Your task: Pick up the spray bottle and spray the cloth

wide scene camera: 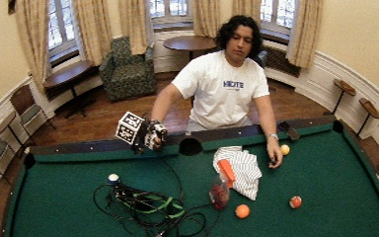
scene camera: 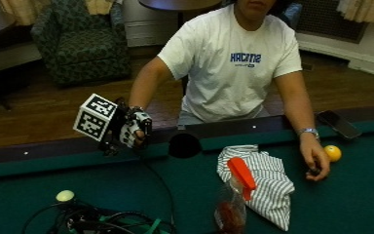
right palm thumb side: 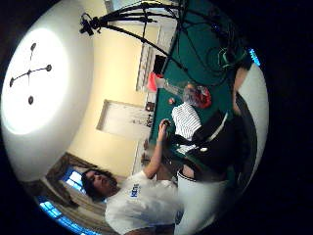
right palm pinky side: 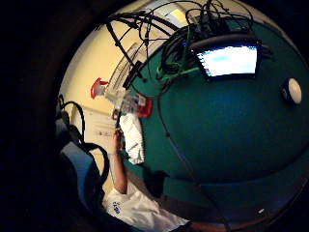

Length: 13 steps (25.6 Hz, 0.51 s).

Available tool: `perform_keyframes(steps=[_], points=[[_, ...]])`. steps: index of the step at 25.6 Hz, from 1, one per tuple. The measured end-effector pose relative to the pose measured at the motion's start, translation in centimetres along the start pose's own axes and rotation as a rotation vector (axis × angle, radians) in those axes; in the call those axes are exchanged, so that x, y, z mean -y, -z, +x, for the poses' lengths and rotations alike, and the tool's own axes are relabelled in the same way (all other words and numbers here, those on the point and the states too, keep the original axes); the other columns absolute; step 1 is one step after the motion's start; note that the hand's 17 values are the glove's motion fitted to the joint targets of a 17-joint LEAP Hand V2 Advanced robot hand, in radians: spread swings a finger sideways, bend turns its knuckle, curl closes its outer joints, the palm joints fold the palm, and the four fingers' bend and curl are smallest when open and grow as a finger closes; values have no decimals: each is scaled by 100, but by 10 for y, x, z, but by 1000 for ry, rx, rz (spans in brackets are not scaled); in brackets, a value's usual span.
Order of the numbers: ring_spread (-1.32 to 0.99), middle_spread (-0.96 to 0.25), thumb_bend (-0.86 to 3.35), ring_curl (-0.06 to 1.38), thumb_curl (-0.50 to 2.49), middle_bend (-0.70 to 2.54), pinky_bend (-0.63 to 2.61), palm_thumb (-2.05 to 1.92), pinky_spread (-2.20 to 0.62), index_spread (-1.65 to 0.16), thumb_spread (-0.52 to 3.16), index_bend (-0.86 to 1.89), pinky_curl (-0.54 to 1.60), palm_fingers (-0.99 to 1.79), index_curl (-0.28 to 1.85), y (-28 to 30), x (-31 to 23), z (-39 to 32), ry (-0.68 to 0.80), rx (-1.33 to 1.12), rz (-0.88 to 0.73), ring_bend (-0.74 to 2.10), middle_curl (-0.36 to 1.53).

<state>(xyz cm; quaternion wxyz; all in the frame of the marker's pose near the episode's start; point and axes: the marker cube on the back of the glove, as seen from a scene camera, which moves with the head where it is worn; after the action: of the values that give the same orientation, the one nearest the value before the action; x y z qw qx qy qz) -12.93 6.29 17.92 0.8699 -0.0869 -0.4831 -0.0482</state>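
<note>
Reach step, nothing grasped. Black-gloved right hand (scene camera: 134, 130) hovered above rail; fingers' state I couldn't tell. Clear orange-triggered spray bottle (scene camera: 233, 201) stood on green felt surface (scene camera: 343, 195), touching striped cloth (scene camera: 265, 183). Next I judged: cross over, grip bottle.

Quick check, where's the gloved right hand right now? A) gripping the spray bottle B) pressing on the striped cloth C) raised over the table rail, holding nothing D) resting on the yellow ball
C: in the outside view the gloved right hand is up over the table rail, apart from the spray bottle and the striped cloth, and holds nothing.
</note>
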Motion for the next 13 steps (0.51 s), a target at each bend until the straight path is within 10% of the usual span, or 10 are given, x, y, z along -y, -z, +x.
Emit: perform_keyframes(steps=[13], points=[[-21, -23, -1, 66, 63, 92, 104, 96, -18, -27, 81, 70, 72, 122, 58, 5, -9, -3, 6, -15, 117, 110, 76]])
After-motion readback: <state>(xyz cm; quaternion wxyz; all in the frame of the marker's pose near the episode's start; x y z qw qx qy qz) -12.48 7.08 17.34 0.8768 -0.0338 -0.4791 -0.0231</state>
